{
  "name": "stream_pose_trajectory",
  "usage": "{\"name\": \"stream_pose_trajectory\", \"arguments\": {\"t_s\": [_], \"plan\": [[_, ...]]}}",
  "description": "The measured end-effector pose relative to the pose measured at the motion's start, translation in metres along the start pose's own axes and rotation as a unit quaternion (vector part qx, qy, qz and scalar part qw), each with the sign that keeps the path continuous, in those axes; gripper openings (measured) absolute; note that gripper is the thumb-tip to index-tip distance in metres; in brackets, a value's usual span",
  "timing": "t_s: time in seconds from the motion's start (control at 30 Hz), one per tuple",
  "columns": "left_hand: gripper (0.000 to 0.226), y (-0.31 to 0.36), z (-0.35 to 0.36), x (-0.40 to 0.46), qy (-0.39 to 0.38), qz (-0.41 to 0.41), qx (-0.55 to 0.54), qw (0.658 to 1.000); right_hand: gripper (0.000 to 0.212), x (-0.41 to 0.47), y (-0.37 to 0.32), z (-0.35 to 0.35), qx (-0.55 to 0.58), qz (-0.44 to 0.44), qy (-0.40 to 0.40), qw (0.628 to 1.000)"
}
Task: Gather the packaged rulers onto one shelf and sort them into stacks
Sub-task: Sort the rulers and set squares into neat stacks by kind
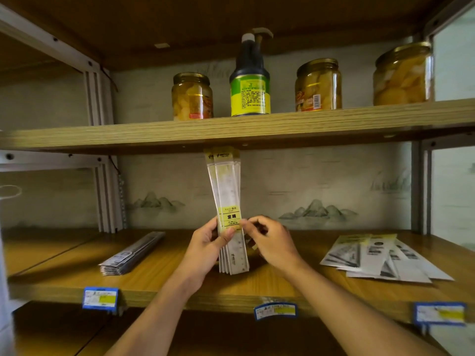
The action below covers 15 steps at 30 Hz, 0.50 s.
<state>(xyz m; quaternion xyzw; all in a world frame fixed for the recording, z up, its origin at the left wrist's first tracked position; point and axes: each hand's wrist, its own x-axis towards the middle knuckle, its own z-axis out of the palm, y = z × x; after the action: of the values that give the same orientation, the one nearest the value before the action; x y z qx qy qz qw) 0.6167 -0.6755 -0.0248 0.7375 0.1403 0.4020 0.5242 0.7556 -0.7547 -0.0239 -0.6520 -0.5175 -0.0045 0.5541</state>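
We square up the rulers (229, 214) on end: left hand (208, 242) grips them, right hand (270, 240) pinches their edge. Next, lay them flat on the shelf (180, 291).

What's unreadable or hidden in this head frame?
- Count of yellow-labelled clear ruler packs, head view: overlapped, tops behind the wooden upper shelf.
- Right hand fingers: the bundle hides their grip.
- Blue price tags: print blurred.
- Grey ruler stack: count too small.
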Motion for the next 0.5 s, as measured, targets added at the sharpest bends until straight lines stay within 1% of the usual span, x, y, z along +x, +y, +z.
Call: {"name": "stream_pose_trajectory", "arguments": {"t_s": [0.03, 0.1, 0.13, 0.17, 0.23, 0.3, 0.4, 0.5], "plan": [[0.029, 0.0, 0.0, 0.0, 0.006, -0.005, -0.006, 1.0, 0.028, 0.003, -0.001, -0.005, 0.001, 0.013, 0.008, 1.0], [0.028, 0.0, -0.001, 0.001, 0.019, -0.017, -0.018, 1.0, 0.019, 0.013, 0.004, -0.019, -0.026, 0.043, 0.02, 0.999], [0.029, -0.001, -0.001, 0.001, 0.024, -0.022, -0.021, 0.999, 0.014, 0.02, 0.007, -0.027, -0.067, 0.062, 0.009, 0.996], [0.029, -0.001, -0.001, 0.001, 0.027, -0.026, -0.024, 0.999, 0.017, 0.025, 0.012, -0.035, -0.121, 0.081, -0.01, 0.989], [0.029, -0.002, 0.0, 0.002, 0.032, -0.033, -0.031, 0.998, 0.03, 0.031, 0.02, -0.043, -0.221, 0.121, -0.056, 0.966], [0.029, -0.003, 0.0, 0.003, 0.038, -0.038, -0.035, 0.998, 0.039, 0.029, 0.024, -0.042, -0.29, 0.156, -0.098, 0.939], [0.028, -0.005, 0.0, 0.004, 0.042, -0.038, -0.037, 0.998, 0.041, 0.024, 0.021, -0.028, -0.344, 0.173, -0.125, 0.914], [0.03, -0.007, -0.001, 0.005, 0.038, -0.037, -0.033, 0.998, 0.035, 0.024, 0.013, -0.017, -0.41, 0.177, -0.126, 0.886]]}}
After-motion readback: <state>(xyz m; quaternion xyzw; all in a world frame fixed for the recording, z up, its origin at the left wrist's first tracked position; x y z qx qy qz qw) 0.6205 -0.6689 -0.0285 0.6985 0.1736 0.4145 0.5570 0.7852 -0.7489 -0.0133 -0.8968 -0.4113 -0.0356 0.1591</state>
